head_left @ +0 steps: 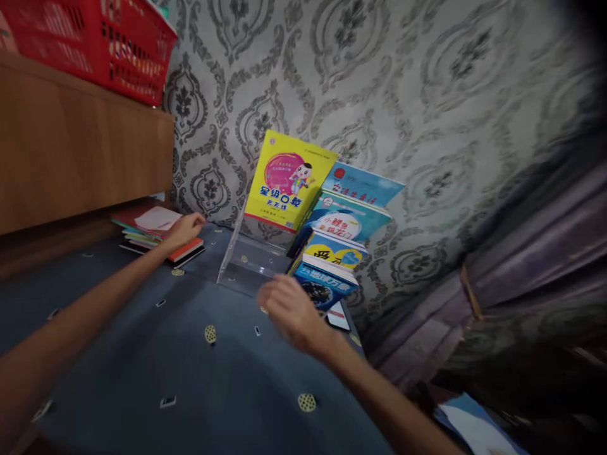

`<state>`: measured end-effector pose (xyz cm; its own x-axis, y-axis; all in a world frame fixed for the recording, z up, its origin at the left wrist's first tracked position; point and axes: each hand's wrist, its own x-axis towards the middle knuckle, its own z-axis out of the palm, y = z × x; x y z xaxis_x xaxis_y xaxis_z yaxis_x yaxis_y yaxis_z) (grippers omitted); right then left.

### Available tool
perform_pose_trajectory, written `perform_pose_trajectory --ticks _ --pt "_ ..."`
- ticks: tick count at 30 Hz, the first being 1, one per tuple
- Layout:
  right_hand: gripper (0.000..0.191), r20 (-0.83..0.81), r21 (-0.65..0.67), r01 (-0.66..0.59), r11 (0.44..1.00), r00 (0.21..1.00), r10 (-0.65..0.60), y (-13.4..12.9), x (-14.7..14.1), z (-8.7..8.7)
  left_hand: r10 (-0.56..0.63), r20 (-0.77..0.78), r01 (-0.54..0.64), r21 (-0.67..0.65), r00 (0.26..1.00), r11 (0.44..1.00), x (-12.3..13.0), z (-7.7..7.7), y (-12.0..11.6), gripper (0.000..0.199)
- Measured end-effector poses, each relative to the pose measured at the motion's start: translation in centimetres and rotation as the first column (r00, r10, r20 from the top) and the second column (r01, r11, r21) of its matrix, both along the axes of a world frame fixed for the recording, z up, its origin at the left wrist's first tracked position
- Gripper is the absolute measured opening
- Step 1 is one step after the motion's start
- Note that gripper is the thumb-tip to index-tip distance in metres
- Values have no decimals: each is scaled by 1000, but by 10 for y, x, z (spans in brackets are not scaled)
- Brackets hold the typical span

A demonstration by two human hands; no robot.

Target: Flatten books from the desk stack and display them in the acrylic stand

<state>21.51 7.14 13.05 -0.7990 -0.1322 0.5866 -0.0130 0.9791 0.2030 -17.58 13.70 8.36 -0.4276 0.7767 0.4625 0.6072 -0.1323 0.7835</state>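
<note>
Clock positions read from the centre of the view. Judged to be at a point of handling among books, between a low stack at 9 o'clock and a clear stand near the centre. Shown at 9 o'clock, left hand (184, 229) over the edge of the low stack (126, 217), beside a pink sheet (156, 218), with fingertips bunched; impossible to tell, at this blur, whether gripping or merely resting. Shown at 6 o'clock, right hand (290, 311) in front of the clear stand (256, 253), loosely curled and released, with nothing visible in the fingers.

Seen just above centre, yellow workbook (294, 180), leaning back in the stand; from 2 to 4 o'clock, blue-covered books (327, 284) in stepped rows. For any placing in the bare front of the stand, judged to call for a level approach past the left side panel and a gentle set-down, to spare the tilted workbook.

Also around: phone-like object (338, 316) at 5 o'clock, close below the books; red basket (137, 57) at 11 o'clock, on wooden cabinet (85, 139), overhanging and limiting access to the low stack; patterned wall (427, 114) behind, restricting rearward reach
</note>
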Motion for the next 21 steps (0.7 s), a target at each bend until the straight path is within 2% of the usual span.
perform_pose_trajectory --ticks 2,4,7,10,13,16,18,21 --pt "29 80 -169 16 985 997 -3 -21 -4 -51 95 -105 -99 -38 990 994 -13 -25 -28 12" --pt "28 55 -356 56 933 998 -39 -35 -7 -92 170 -208 -183 -42 963 982 -21 -40 -49 14" --pt "31 60 -566 119 816 993 -103 -47 -12 -129 249 -342 -275 -29 906 961 -29 -48 -67 23" --pt "32 19 -674 99 732 993 -116 -53 -12 -146 309 -434 -361 -41 846 932 -40 -43 -71 31" --pt "28 15 -768 131 627 982 -188 -53 -10 -152 350 -493 -451 -98 796 887 -58 -33 -68 41" --pt "27 42 -834 178 522 964 -263 -49 -8 -155 305 -539 -483 -225 785 846 -77 -26 -62 54" --pt "27 47 -844 180 505 963 -266 -48 -8 -156 235 -562 -468 -316 793 825 -84 -24 -60 58" --pt "27 51 -837 174 518 968 -244 -47 -8 -156 152 -592 -449 -394 791 802 -85 -24 -64 63"
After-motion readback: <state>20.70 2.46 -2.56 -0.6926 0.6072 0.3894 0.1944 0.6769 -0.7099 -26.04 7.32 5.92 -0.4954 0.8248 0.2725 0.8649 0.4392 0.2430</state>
